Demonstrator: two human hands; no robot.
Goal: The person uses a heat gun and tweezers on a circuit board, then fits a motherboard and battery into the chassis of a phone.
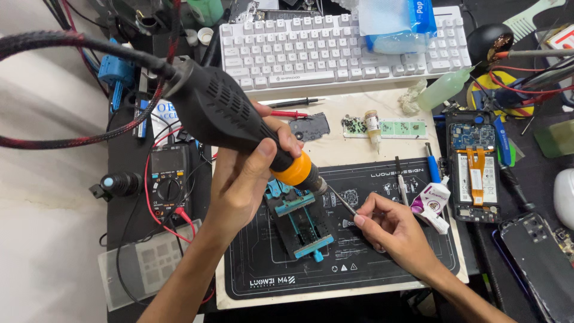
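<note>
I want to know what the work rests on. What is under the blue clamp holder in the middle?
The blue clamp holder sits on a black work mat with white line markings. The left hand and hot air tool cover the holder's top end; what it clamps cannot be seen clearly.

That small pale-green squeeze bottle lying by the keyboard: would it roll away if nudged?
Probably yes: the squeeze bottle lies on its side, and its round body tapers to a nozzle, so it would likely roll in a curve. It looks like soft, thin plastic, likely light and squashy. The keyboard beside it might stop it.

White keyboard [335,45], multimeter [169,182], opened phone [476,164]
</note>
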